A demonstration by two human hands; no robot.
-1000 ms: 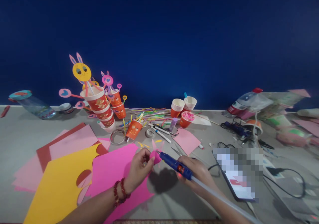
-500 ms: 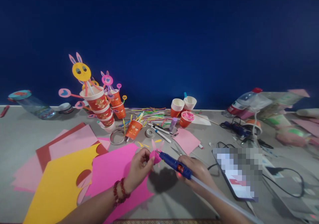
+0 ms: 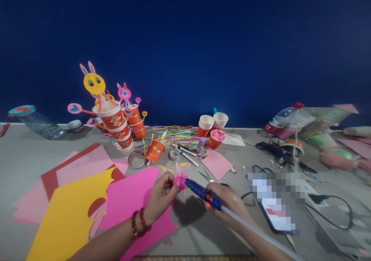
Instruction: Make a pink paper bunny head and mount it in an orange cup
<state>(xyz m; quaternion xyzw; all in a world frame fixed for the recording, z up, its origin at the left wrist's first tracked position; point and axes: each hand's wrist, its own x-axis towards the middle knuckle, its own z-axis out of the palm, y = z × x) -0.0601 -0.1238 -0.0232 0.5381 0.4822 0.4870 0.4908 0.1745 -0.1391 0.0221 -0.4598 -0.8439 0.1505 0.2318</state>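
Between the thumb and fingers of my left hand (image 3: 164, 193) is a magenta paper bunny head (image 3: 180, 183) with two light pink ears pointing up. My right hand (image 3: 228, 201) is wrapped around a blue glue gun (image 3: 203, 193), a long pale glue stick trailing from its back end. The gun's metal tip meets or almost meets the paper head; I cannot tell whether it touches. Below my left forearm lies a magenta sheet (image 3: 133, 199). Scissors (image 3: 206, 174) rest just beyond my right hand, partly hidden by it.
A cut yellow sheet (image 3: 66, 210) lies at the left. Stacked cups with paper bunnies (image 3: 114, 120) stand at the back left. A tipped orange cup (image 3: 155, 150), tape roll (image 3: 174, 154), markers (image 3: 185, 156) and pink paper (image 3: 217, 164) lie ahead. A phone (image 3: 272, 203) and cables are at right.
The glue gun's tip sits slightly further left and lower over the magenta paper head. Both hands keep nearly the same place and the same hold.
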